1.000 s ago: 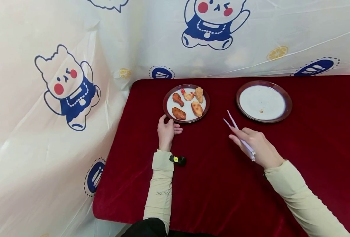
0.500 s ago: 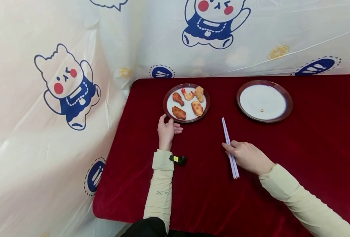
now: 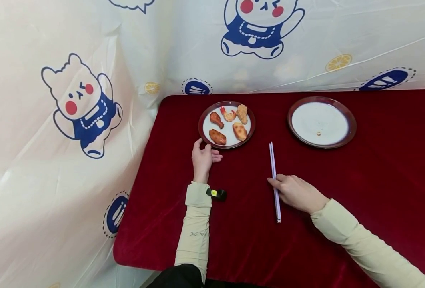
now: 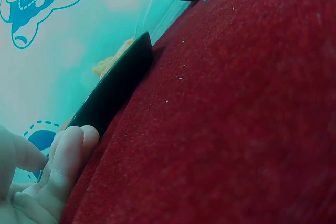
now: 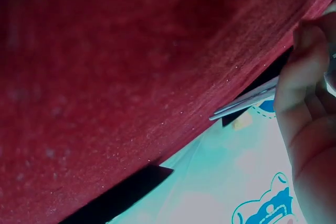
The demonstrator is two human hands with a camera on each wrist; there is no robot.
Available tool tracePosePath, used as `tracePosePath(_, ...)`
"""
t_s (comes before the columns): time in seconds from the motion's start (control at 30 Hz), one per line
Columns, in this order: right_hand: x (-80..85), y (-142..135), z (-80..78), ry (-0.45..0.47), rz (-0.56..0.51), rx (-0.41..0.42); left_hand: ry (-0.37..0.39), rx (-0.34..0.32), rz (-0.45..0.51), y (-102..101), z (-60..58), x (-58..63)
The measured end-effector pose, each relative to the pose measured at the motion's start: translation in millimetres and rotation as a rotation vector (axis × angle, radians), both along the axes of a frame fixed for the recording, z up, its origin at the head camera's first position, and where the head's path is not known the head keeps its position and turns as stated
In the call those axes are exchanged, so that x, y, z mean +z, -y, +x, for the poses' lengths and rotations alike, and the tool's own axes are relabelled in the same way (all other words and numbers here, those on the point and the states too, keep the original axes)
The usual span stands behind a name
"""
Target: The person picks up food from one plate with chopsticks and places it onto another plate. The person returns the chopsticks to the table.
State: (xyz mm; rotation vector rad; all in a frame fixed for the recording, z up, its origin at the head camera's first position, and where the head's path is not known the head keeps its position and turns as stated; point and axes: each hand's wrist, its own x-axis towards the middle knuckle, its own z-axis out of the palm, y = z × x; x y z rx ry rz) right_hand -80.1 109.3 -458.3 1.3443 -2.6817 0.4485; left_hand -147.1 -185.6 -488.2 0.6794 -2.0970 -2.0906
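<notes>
At the front left of a food plate (image 3: 253, 122) is my left hand (image 3: 201, 160); its fingertips are at the rim, its lower fingers extended. In the left wrist view, the fingers (image 4: 65, 153) meet the dark side of this plate (image 4: 118, 85). The plate bears a drumstick (image 3: 216, 120), a shrimp (image 3: 228, 115), a crumbed fried piece (image 3: 242, 114), a browned wing-like piece (image 3: 217, 137) and a golden piece (image 3: 239, 131). My right hand (image 3: 301, 194) holds a pair of lilac chopsticks (image 3: 272, 160) side by side, tips pointing away. The right wrist view shows the chopstick tips (image 5: 226, 111) close over the cloth.
A second brown-rimmed plate (image 3: 316, 118) stands back right, with a small crumb (image 3: 318, 133) on it. Dark red velvety cloth (image 3: 248, 240) covers the table. A printed white curtain (image 3: 183, 48) hangs behind and at the left.
My right hand has moved down and left. The chopsticks went from spread and slanting to together and nearly straight ahead, lower down. My left hand and the plates have stayed put.
</notes>
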Motion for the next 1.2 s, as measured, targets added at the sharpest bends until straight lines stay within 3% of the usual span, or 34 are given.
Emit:
tracePosePath(0.4,2.2,-3.3,-5.1,0.159,0.001,0.020,0.002,-0.004,-0.009,-0.3,0.9,2.0)
tracePosePath(0.83,14.0,-7.5,-5.7,0.333,0.099,0.022,0.007,0.005,-0.008,-0.8,1.6,1.7)
tracePosePath(1.2,12.8,-10.4,0.4,0.361,0.088,0.035,-0.001,0.005,-0.008,-1.5,2.1,3.2)
